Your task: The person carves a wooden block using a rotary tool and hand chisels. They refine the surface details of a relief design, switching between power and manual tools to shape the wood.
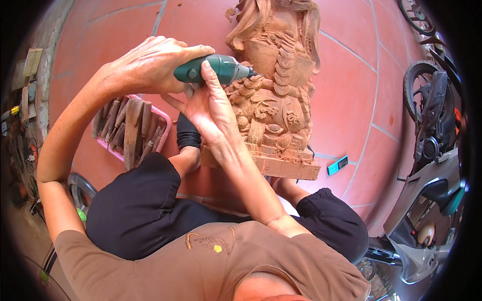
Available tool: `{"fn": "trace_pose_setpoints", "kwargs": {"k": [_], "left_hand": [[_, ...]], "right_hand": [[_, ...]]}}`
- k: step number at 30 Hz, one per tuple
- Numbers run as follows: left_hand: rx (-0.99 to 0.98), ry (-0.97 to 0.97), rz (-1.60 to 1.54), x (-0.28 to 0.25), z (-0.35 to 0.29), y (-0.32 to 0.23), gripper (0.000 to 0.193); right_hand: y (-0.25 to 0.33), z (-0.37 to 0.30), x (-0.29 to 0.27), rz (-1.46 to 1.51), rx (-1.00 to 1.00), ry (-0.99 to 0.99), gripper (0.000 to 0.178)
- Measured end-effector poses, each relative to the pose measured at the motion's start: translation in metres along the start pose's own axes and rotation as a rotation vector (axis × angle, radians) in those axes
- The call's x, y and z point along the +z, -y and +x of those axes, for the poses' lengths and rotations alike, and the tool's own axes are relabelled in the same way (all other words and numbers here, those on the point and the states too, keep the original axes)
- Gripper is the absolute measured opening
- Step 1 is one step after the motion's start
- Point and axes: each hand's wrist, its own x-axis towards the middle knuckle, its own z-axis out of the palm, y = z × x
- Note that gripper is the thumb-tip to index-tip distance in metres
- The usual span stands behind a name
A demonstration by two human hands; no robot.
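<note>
A green and grey rotary tool [219, 68] lies level in both my hands, its thin bit pointing right. My left hand [160, 62] wraps round its rear end from above. From below, my right hand [208, 103] supports the body, with the thumb pressed along its side. The bit's tip reaches the reddish-brown wood carving [281, 95], close to a column of stacked coin shapes; whether it touches is too small to tell. Carved coins, pots and rounded forms cover the piece, which rests on a square wooden base [286, 166] between my legs.
A pink basket [164, 120] full of wooden-handled tools [131, 125] stands left of the carving. On the red tiled floor [351, 95] a small turquoise phone [337, 165] lies at the right. Motorbikes [427, 210] line the right side. Assorted items sit along the left wall.
</note>
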Motion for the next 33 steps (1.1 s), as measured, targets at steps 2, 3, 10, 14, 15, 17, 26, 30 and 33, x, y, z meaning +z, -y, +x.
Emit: {"fn": "trace_pose_setpoints", "kwargs": {"k": [2,3,10,14,15,17,26,30,33], "left_hand": [[-0.002,-0.004,0.004,0.001,-0.001,0.002,0.061],[-0.003,-0.005,0.006,0.002,-0.001,0.003,0.06],[-0.052,0.047,0.012,0.002,-0.008,0.006,0.066],[-0.012,-0.042,-0.03,0.009,-0.012,0.011,0.06],[-0.005,-0.05,-0.033,0.01,-0.012,0.012,0.06],[-0.028,-0.026,-0.035,0.008,-0.012,0.01,0.06],[-0.088,-0.017,-0.045,0.017,-0.022,0.016,0.062],[-0.106,0.002,-0.066,0.021,-0.024,0.019,0.064],[-0.171,0.105,-0.064,0.015,-0.024,0.016,0.068]], "right_hand": [[0.0,0.001,0.0,-0.009,-0.006,0.007,0.049],[-0.001,0.001,-0.001,-0.012,-0.01,0.01,0.049],[-0.006,0.004,-0.004,0.001,0.034,-0.003,0.047],[-0.009,0.005,-0.007,-0.008,0.033,-0.015,0.047],[-0.009,0.006,-0.008,-0.015,0.032,-0.013,0.047],[-0.011,0.006,-0.008,-0.013,0.03,-0.022,0.047],[-0.018,0.009,-0.012,0.017,0.08,-0.041,0.052],[-0.02,0.009,-0.012,-0.006,0.077,-0.045,0.053],[-0.02,0.009,-0.012,-0.015,0.081,-0.057,0.053]]}}
